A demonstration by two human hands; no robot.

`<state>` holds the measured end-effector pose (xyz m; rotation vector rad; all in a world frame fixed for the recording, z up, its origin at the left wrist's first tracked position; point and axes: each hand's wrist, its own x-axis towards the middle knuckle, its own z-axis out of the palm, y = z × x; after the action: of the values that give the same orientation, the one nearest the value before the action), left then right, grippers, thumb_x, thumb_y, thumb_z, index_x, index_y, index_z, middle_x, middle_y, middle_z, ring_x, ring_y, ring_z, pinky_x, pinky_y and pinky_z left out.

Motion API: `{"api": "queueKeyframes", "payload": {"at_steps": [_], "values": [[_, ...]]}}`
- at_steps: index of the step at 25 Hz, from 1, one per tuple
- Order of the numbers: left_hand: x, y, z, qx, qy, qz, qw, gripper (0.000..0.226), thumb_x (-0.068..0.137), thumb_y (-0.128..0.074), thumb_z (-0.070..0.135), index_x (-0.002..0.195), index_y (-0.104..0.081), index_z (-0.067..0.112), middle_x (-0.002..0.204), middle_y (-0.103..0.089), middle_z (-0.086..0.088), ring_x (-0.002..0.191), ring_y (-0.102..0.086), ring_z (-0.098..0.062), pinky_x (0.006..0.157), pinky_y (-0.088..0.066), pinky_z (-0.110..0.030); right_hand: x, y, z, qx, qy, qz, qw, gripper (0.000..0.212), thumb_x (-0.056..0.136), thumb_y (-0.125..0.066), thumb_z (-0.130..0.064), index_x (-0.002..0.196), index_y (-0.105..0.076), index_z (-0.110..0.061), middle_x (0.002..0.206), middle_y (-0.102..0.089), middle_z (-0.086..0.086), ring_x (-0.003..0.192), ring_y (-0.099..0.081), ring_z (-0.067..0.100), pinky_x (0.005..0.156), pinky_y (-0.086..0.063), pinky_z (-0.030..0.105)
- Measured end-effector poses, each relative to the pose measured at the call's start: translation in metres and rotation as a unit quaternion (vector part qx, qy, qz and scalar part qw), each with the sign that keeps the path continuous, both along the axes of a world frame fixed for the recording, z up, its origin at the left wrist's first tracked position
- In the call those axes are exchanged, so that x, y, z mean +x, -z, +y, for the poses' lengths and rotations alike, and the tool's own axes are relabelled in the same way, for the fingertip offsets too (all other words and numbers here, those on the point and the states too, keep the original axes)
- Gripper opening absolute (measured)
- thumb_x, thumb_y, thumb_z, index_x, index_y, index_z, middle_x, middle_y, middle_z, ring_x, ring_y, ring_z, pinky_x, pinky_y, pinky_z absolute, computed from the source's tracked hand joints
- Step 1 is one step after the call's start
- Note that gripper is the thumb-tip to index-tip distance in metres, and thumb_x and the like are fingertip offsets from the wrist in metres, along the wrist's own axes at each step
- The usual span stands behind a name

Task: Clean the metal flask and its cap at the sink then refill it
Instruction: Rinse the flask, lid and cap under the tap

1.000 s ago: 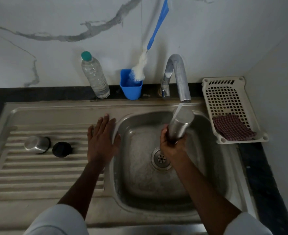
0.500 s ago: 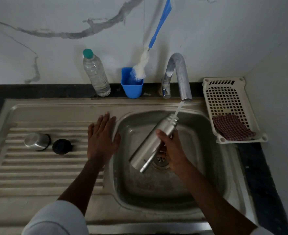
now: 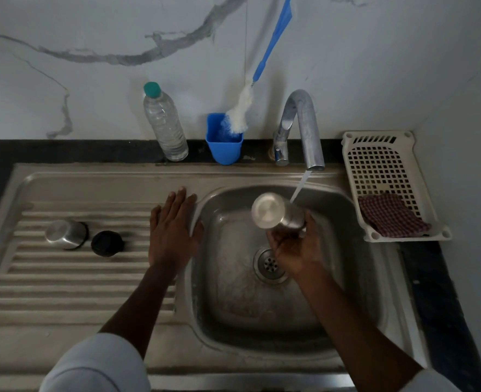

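From the head camera, your right hand (image 3: 295,244) has its fingers curled around the metal flask (image 3: 276,212), holding it over the sink basin (image 3: 261,315) with its flat base turned up toward you. Water from the tap (image 3: 304,128) falls just beside the flask. Your left hand (image 3: 172,230) lies flat, fingers straight, on the draining board (image 3: 64,278) at the basin's edge. The steel cap (image 3: 65,233) and a black stopper (image 3: 107,243) sit farther left on the board.

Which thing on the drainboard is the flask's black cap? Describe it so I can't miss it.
Start at the steel sink's ribbed drainboard, left of the basin. Two small things lie there side by side, left of the flat left hand. The black cap is the matte dark one; its neighbour is a shiny metal cup.
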<state>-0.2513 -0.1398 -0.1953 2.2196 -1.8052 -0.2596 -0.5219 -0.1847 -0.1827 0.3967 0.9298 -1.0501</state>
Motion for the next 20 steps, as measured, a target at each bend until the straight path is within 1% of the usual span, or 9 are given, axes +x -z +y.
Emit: {"api": "queueKeyframes", "payload": {"at_steps": [2,3,5,7,9,11,14,17,20], "values": [[0.000,0.000,-0.001,0.002,0.001,0.002,1.000,0.063,0.098,-0.054,0.046,0.158,-0.040,0.031,0.172,-0.027,0.002,0.160,-0.023,-0.021,0.126,-0.023,-0.052,0.003,0.000,-0.009,0.005,0.051,-0.052,0.997,0.060,0.091,-0.070,-0.041,0.138,-0.060,-0.005,0.120,-0.071,0.024,0.103,-0.071,0.036,0.069,-0.064,0.045],[0.000,0.000,-0.001,0.000,0.001,0.001,1.000,0.063,0.097,-0.050,0.048,0.158,-0.040,0.031,0.172,-0.027,0.002,0.160,-0.023,-0.021,0.126,-0.023,-0.052,0.004,0.000,-0.011,0.004,0.070,-0.075,0.995,0.061,0.092,-0.069,-0.041,0.138,-0.059,-0.003,0.120,-0.071,0.025,0.103,-0.071,0.037,0.067,-0.064,0.044],[0.000,-0.001,0.000,-0.002,0.001,0.002,1.000,0.064,0.096,-0.044,0.052,0.157,-0.041,0.031,0.172,-0.028,0.002,0.159,-0.023,-0.021,0.126,-0.023,-0.052,0.003,0.000,-0.013,-0.001,0.106,-0.119,0.987,0.058,0.093,-0.066,-0.041,0.134,-0.061,0.000,0.116,-0.071,0.026,0.098,-0.073,0.037,0.064,-0.064,0.042],[-0.001,-0.001,0.000,-0.002,-0.001,0.007,1.000,0.063,0.099,-0.040,0.057,0.157,-0.042,0.031,0.172,-0.028,0.002,0.160,-0.023,-0.021,0.126,-0.022,-0.052,0.005,-0.004,-0.013,0.006,0.135,-0.163,0.977,0.056,0.093,-0.065,-0.042,0.126,-0.062,0.003,0.114,-0.071,0.026,0.099,-0.073,0.036,0.066,-0.065,0.043],[-0.001,-0.001,0.000,0.000,-0.003,0.010,1.000,0.063,0.102,-0.037,0.061,0.157,-0.042,0.031,0.172,-0.027,0.003,0.160,-0.021,-0.019,0.127,-0.021,-0.053,0.010,-0.005,-0.016,0.003,0.115,-0.161,0.980,0.056,0.093,-0.064,-0.041,0.123,-0.062,0.005,0.113,-0.072,0.027,0.097,-0.074,0.036,0.072,-0.065,0.042],[-0.002,-0.001,0.000,0.002,-0.003,0.009,1.000,0.064,0.103,-0.034,0.063,0.158,-0.041,0.031,0.172,-0.027,0.003,0.160,-0.020,-0.018,0.127,-0.020,-0.053,0.018,-0.006,-0.017,-0.010,0.065,-0.139,0.988,0.059,0.092,-0.064,-0.042,0.127,-0.061,0.005,0.116,-0.072,0.028,0.096,-0.075,0.037,0.076,-0.064,0.043],[-0.001,0.000,-0.001,0.003,-0.004,0.008,1.000,0.065,0.103,-0.035,0.064,0.158,-0.041,0.031,0.172,-0.026,0.003,0.160,-0.020,-0.018,0.127,-0.020,-0.053,0.025,-0.005,-0.006,-0.008,0.024,-0.099,0.995,0.063,0.091,-0.070,-0.043,0.135,-0.058,0.002,0.124,-0.068,0.030,0.107,-0.072,0.039,0.078,-0.064,0.046],[-0.001,0.001,0.001,0.003,-0.003,0.008,1.000,0.065,0.103,-0.036,0.064,0.158,-0.042,0.031,0.172,-0.027,0.004,0.160,-0.020,-0.018,0.127,-0.020,-0.053,0.014,0.000,0.002,0.017,0.046,-0.057,0.997,0.063,0.090,-0.072,-0.042,0.133,-0.059,0.001,0.121,-0.068,0.032,0.108,-0.068,0.042,0.071,-0.064,0.049],[0.000,0.001,0.000,0.005,-0.004,0.010,1.000,0.065,0.103,-0.036,0.063,0.158,-0.041,0.031,0.172,-0.027,0.003,0.160,-0.020,-0.018,0.127,-0.020,-0.053,0.002,-0.002,-0.005,0.026,0.091,-0.094,0.991,0.057,0.094,-0.066,-0.043,0.124,-0.063,0.006,0.104,-0.071,0.033,0.101,-0.069,0.039,0.062,-0.065,0.043]]}}
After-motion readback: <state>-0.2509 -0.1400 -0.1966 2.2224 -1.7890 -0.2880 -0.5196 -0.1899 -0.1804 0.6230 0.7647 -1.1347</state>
